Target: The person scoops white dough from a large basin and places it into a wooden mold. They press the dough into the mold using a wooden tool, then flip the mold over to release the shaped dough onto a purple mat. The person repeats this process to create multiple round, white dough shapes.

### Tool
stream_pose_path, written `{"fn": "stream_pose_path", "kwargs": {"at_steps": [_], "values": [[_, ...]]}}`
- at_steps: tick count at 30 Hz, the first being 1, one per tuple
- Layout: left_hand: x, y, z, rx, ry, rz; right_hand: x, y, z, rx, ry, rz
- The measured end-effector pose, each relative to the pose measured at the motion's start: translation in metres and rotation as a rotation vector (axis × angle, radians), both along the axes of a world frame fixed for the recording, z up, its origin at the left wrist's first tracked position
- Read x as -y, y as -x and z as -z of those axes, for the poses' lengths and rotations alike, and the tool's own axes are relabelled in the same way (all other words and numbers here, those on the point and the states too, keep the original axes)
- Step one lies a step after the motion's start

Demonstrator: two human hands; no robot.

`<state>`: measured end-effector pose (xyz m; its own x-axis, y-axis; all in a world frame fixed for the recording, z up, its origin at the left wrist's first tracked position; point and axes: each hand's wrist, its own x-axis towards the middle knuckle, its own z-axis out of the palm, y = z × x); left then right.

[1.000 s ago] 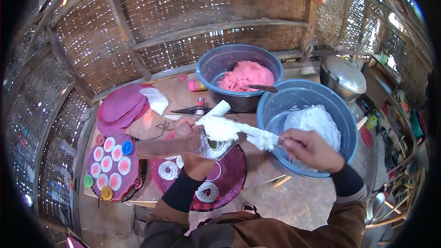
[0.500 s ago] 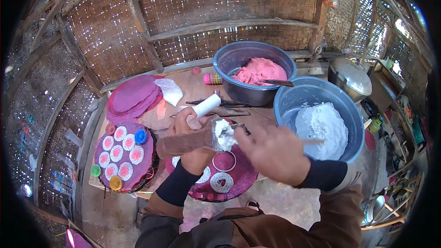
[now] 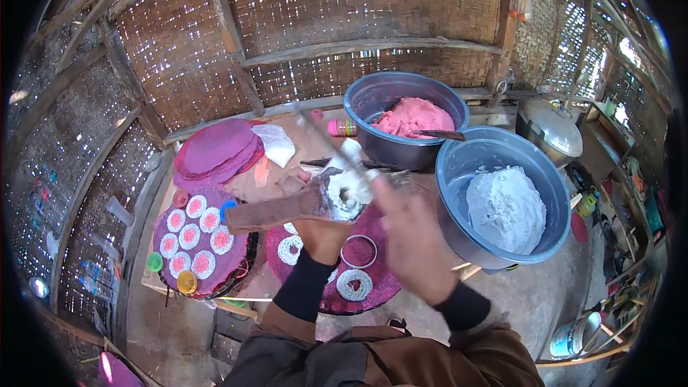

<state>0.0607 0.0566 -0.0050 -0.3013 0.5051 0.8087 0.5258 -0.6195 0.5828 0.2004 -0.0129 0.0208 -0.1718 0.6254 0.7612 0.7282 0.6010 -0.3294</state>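
Observation:
My left hand (image 3: 315, 235) grips a wooden press (image 3: 269, 211) with a cup-like end packed with white dough (image 3: 346, 195) with a hole in its middle; a white cylinder (image 3: 350, 149) sticks up behind it. My right hand (image 3: 412, 236), blurred, holds a long flat stick (image 3: 322, 136) slanting over the press. Beneath them lies a magenta round mat (image 3: 373, 297) bearing white rings (image 3: 354, 284) and a bare hoop (image 3: 358, 252). On the left, another magenta mat (image 3: 229, 272) carries several white rounds with pink centres (image 3: 203, 265) and small coloured cups (image 3: 186, 282).
A tub of pink dough (image 3: 408, 115) stands at the back, a tub of white dough (image 3: 505, 208) at right, a lidded metal pot (image 3: 545, 127) behind it. Stacked magenta sheets (image 3: 211, 154), a white sheet (image 3: 274, 142), a white bucket (image 3: 573, 333) and woven walls (image 3: 358, 3) surround the table.
My right hand has swept from the right tub's edge over to the press, and its stick now points up and away. The white dough in the press now shows a central hole.

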Motion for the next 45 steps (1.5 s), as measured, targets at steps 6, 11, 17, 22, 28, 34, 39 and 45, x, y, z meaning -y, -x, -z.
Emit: {"fn": "stream_pose_path", "kwargs": {"at_steps": [6, 11, 17, 22, 28, 34, 39, 45], "values": [[-0.033, 0.025, 0.050, 1.134, 0.248, 1.135, 0.033, 0.006, 0.051, -0.029, 0.213, -0.115], [-0.053, 0.041, 0.074, 1.053, 0.077, 0.878, 0.060, -0.042, 0.055, -0.030, 0.311, -0.139], [-0.029, 0.028, 0.078, 0.916, 0.181, 1.114, 0.037, -0.052, 0.047, -0.141, 0.236, 0.031], [-0.033, 0.017, 0.091, -0.009, 0.053, 0.102, 0.041, -0.036, 0.060, -0.162, 0.313, 0.019], [-0.028, 0.008, 0.082, -0.093, -0.082, 0.036, 0.050, -0.034, 0.068, -0.222, 0.343, -0.040], [-0.047, 0.010, 0.078, 0.598, 0.048, 0.625, 0.067, -0.052, 0.064, -0.077, 0.473, -0.156], [-0.043, 0.039, 0.063, 0.263, 0.029, 0.362, 0.073, -0.138, 0.040, 0.020, 0.302, 0.183], [0.002, 0.059, 0.016, 0.760, 0.453, 0.800, 0.048, -0.217, 0.037, 0.446, 0.470, 0.759]]}}
